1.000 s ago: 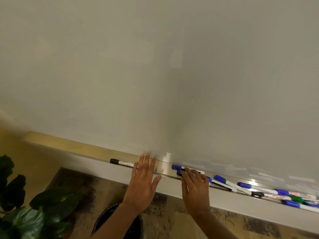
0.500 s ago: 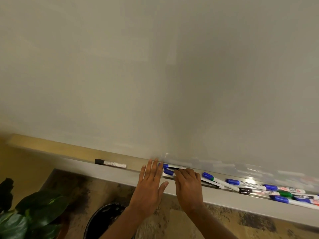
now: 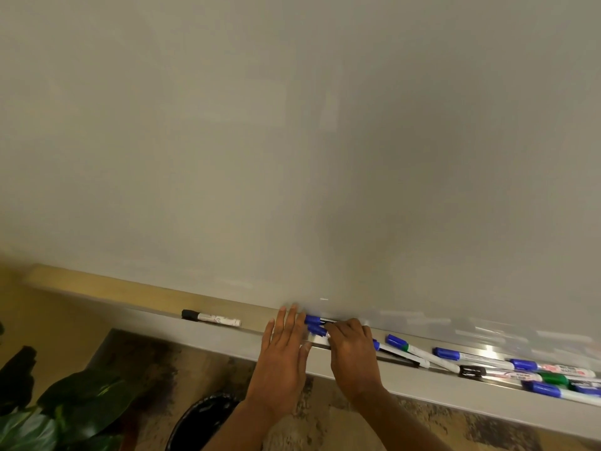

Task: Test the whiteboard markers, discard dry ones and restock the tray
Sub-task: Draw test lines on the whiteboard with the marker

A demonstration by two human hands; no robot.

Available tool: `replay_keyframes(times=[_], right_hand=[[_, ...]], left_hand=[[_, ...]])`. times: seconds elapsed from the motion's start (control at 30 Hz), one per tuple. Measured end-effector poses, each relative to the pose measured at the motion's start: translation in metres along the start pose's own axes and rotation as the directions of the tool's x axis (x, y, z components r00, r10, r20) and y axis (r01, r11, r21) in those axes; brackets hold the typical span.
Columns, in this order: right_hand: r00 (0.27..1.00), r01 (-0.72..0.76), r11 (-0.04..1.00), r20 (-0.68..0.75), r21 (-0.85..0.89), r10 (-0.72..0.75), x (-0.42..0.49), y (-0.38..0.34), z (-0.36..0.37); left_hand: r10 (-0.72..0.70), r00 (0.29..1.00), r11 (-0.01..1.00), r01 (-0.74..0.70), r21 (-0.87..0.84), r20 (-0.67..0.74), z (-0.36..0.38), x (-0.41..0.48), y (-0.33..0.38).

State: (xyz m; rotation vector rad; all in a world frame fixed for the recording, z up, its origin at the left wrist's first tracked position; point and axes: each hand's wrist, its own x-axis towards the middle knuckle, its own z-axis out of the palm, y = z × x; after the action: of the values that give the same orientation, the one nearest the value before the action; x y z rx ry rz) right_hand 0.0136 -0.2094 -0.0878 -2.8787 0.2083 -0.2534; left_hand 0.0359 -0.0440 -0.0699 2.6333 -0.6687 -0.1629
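At the tray (image 3: 422, 384), our left hand (image 3: 283, 353) lies flat, fingers straight, just beside the caps of two blue-capped markers (image 3: 315, 323) lying lengthwise along it, while our right hand (image 3: 353, 349), the nearer, curls its fingers over their barrels.

An office or meeting room: wall whiteboard (image 3: 292, 141), marker tray (image 3: 357, 369), waste bin (image 3: 201, 424), potted plant (image 3: 74, 411).
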Motion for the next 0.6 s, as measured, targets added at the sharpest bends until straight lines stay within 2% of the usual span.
replay_keyframes(times=[0.13,0.23,0.3,0.4,0.5,0.6], right_hand=[[0.997,0.025,0.995,-0.079,0.099,-0.017,-0.002,-0.009,-0.016],[0.987,0.029,0.992,-0.159,0.123,-0.009,0.001,-0.014,-0.035],[0.960,0.049,0.990,-0.279,0.130,-0.011,-0.001,-0.020,-0.053],[0.921,0.083,0.978,-0.388,0.191,-0.002,-0.001,-0.031,-0.091],[0.860,0.118,0.953,-0.509,0.279,0.043,0.001,-0.036,-0.122],[0.855,0.131,0.888,-0.504,0.440,0.123,-0.001,-0.039,-0.155]], left_hand=[[-0.006,0.989,0.992,-0.012,-0.126,-0.145,-0.010,0.003,0.005],[-0.114,0.975,0.948,0.050,-0.314,-0.189,-0.029,0.004,0.021],[-0.201,0.965,0.881,0.102,-0.462,-0.170,-0.046,0.005,0.037],[-0.286,0.950,0.746,0.136,-0.652,-0.128,-0.071,0.010,0.061],[-0.294,0.944,0.661,0.087,-0.745,-0.150,-0.099,0.014,0.084],[-0.258,0.949,0.566,-0.004,-0.825,-0.182,-0.131,0.016,0.108]])
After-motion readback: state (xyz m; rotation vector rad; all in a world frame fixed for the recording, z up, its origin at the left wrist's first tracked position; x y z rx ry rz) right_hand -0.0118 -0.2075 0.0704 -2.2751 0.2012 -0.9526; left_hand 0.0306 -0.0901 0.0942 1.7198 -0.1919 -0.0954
